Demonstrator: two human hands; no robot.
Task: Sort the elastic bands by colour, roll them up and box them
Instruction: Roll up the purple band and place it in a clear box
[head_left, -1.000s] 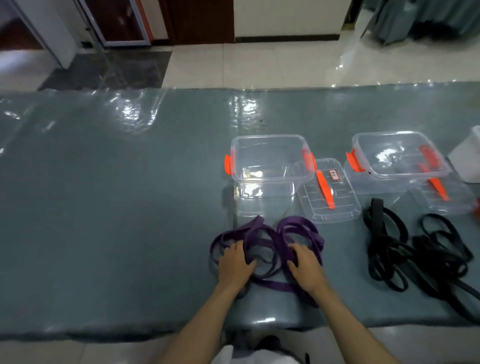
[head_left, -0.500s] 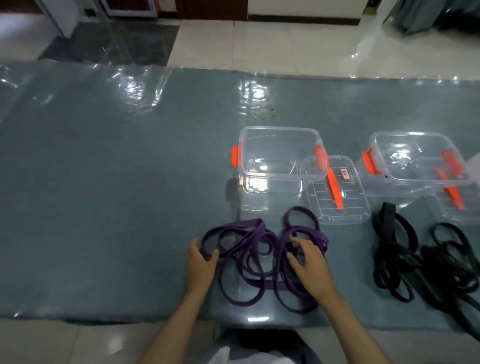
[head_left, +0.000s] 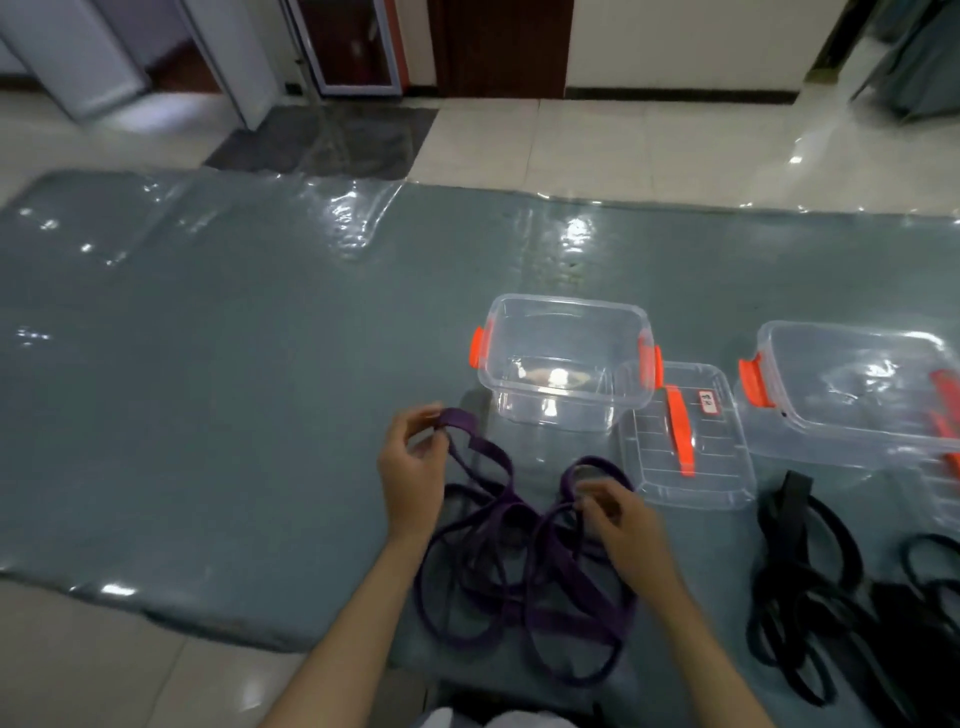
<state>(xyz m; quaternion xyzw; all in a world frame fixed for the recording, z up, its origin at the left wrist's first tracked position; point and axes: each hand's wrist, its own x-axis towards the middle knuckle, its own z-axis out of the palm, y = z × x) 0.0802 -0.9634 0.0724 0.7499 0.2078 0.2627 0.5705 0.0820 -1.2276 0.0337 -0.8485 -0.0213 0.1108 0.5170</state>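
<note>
A wide stretch of the glossy grey-green mat (head_left: 218, 364) lies bare to the left. At its near edge, the left hand (head_left: 413, 467) pinches a raised loop of the flat purple bands (head_left: 519, 582); the right hand (head_left: 621, 525) curls round another loop. A clear box (head_left: 566, 358) sits behind them.

Small white sticker (head_left: 707, 402) on clear lid (head_left: 685, 457): print too blurred to read.
</note>
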